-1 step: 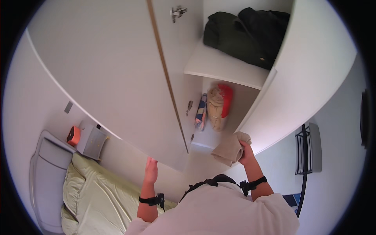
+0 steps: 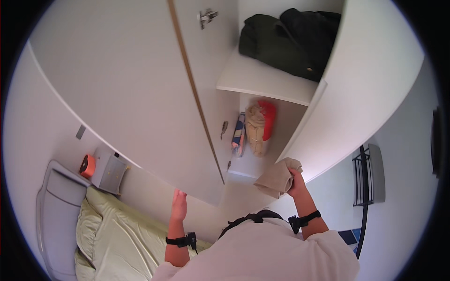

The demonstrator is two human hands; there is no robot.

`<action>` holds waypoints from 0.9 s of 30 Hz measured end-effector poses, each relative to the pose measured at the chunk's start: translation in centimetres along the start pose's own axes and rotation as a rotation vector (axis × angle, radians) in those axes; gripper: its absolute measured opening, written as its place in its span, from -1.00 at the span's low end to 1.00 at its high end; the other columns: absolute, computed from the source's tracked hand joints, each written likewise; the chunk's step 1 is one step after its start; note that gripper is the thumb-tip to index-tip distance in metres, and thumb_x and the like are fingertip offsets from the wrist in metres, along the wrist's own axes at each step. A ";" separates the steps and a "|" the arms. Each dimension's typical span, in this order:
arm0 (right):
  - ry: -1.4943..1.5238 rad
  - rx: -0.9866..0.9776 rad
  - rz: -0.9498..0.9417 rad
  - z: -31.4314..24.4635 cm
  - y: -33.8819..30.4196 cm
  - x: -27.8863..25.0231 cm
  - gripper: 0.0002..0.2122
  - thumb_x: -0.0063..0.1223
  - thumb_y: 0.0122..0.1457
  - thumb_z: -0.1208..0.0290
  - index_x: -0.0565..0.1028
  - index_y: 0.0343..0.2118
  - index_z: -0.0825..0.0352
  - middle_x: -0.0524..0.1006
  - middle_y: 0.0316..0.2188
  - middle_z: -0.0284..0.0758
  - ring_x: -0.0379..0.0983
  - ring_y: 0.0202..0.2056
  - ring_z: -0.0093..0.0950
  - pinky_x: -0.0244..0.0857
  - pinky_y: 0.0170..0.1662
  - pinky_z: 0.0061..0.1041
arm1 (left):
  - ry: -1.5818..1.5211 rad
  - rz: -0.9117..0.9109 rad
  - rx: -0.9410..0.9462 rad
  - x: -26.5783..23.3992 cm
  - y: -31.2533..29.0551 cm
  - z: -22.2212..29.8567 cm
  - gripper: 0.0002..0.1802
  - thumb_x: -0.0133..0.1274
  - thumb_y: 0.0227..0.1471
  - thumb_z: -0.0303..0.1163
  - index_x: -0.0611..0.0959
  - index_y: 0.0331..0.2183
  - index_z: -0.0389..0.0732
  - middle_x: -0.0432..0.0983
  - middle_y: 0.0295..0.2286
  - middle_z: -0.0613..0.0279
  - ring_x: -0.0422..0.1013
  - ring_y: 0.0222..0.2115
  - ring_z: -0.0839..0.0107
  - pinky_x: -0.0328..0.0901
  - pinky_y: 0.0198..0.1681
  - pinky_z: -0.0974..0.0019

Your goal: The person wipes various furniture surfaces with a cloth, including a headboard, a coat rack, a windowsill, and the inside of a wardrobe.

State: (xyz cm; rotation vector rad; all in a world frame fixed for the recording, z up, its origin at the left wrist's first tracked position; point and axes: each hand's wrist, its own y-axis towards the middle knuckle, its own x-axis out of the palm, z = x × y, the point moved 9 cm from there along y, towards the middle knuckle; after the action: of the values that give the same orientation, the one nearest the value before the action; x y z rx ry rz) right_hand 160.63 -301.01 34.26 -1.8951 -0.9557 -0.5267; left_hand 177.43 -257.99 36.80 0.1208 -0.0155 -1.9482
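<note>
My right hand [image 2: 296, 183] is closed on a folded beige cloth [image 2: 276, 178], held in front of the lower compartment of an open white cabinet. The cloth hangs close to the edge of the right cabinet door [image 2: 361, 98]. At the lower edge of the left cabinet door [image 2: 122, 84], my left hand [image 2: 179, 204] holds nothing; its fingers are stretched out and reach up to the door edge. Whether they press on the door I cannot tell. Inside the lower compartment stand a beige and red bundle in clear wrapping [image 2: 259, 129] and a slim blue and pink packet [image 2: 239, 136].
Dark folded clothes [image 2: 290, 44] lie on the cabinet shelf [image 2: 267, 84] above. To the left are a bed with pale green bedding [image 2: 122, 225], a grey bedside cabinet [image 2: 110, 173] and an orange box-like object [image 2: 87, 165]. A black rack [image 2: 363, 180] stands at the right.
The whole view has shifted slightly, with the cabinet a little further left in it. My right hand keeps hold of the cloth, and my left hand stays at the door edge.
</note>
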 end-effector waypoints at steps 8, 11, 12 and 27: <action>-0.090 -0.086 -0.056 -6.6 -4.8 -2.2 -0.65 -0.05 0.18 0.24 0.43 -0.04 0.33 0.54 -0.18 -0.25 0.50 -0.16 -0.37 0.40 -0.08 -0.35 | -0.508 0.192 -0.007 -2.7 -0.5 -2.9 -0.40 -0.27 0.22 -0.04 0.19 0.20 -0.11 0.19 0.15 0.27 0.08 0.17 0.34 -0.08 0.19 0.08; -0.251 -0.068 -0.111 -9.4 -8.4 -2.7 -0.64 0.04 0.15 0.23 0.45 -0.06 0.34 0.55 -0.21 -0.30 0.50 -0.20 -0.45 0.39 -0.13 -0.44 | -0.499 0.302 0.022 0.0 -0.6 0.2 -0.41 -0.30 0.23 -0.03 0.21 0.19 -0.10 0.18 0.16 0.23 0.01 0.21 0.30 -0.13 0.23 0.10; -0.282 -0.052 -0.108 -10.4 -9.8 -3.5 -0.64 0.06 0.13 0.24 0.45 -0.07 0.34 0.55 -0.22 -0.30 0.50 -0.21 -0.44 0.38 -0.12 -0.44 | -0.452 0.571 0.026 -1.6 -1.6 -0.6 -0.43 -0.30 0.23 -0.05 0.23 0.18 -0.10 0.18 0.16 0.21 0.00 0.22 0.26 -0.14 0.23 0.10; -0.401 -0.248 0.010 -37.1 -16.2 -26.6 -0.52 0.06 0.09 0.34 0.31 0.08 0.37 0.45 -0.05 -0.27 0.40 -0.05 -0.37 0.30 -0.01 -0.41 | 0.006 0.145 0.137 51.9 1.0 10.1 -0.51 -0.09 0.16 -0.35 0.32 0.13 -0.09 0.38 0.00 0.20 0.29 -0.01 0.33 0.22 -0.01 0.18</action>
State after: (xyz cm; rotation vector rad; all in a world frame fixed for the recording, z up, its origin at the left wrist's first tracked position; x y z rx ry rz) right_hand 132.65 -339.56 42.81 -2.2811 -1.1782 -0.2704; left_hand 158.35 -306.91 42.92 0.2111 -0.1503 -1.8006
